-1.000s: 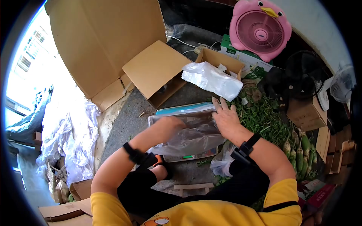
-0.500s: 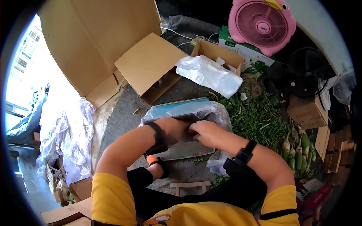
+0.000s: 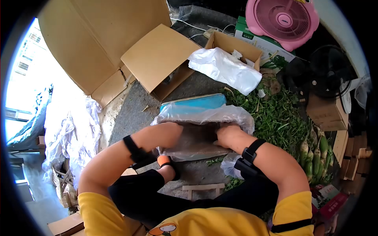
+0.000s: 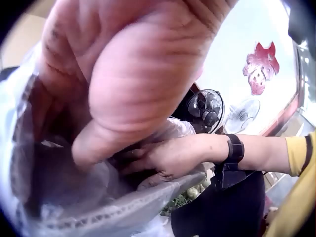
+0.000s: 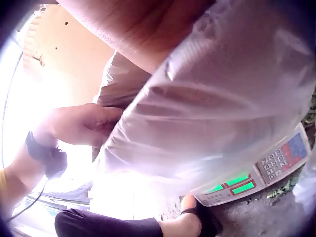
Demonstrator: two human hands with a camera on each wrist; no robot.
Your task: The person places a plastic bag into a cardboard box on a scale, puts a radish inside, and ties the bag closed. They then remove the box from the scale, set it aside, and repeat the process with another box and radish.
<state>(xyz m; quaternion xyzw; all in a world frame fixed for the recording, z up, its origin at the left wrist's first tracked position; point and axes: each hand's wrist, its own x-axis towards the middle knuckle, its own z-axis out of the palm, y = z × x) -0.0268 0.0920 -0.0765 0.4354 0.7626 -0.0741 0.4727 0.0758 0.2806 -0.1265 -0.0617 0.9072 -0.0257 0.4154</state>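
A cardboard box [image 3: 193, 135] stands open-topped between the person's legs, lined with a clear plastic bag [image 3: 184, 113] whose edge folds over the rim. My left hand [image 3: 168, 134] reaches in at the box's left side. In the left wrist view its palm and thumb [image 4: 128, 86] show close up, thumb extended against the lining, the other fingers partly hidden. On the right side my right hand [image 3: 229, 135] dips inside, its fingers [image 4: 140, 165] stretched along the plastic. Under the box is a digital scale [image 5: 237, 187] with lit green displays. Neither hand shows an object in its grasp.
A light-blue flat thing [image 3: 197, 102] lies behind the box. Leafy greens [image 3: 271, 114] and long green-white vegetables [image 3: 315, 157] lie to the right. Farther back are a cardboard carton [image 3: 161, 59], a white plastic roll [image 3: 224, 69] and a pink fan [image 3: 283, 19]. A low wooden stool [image 3: 202, 188] stands in front.
Both hands were at the plastic over the box, then came together at its middle, the left arm reaching across. Now they are spread to opposite sides inside, and the opening shows wider.
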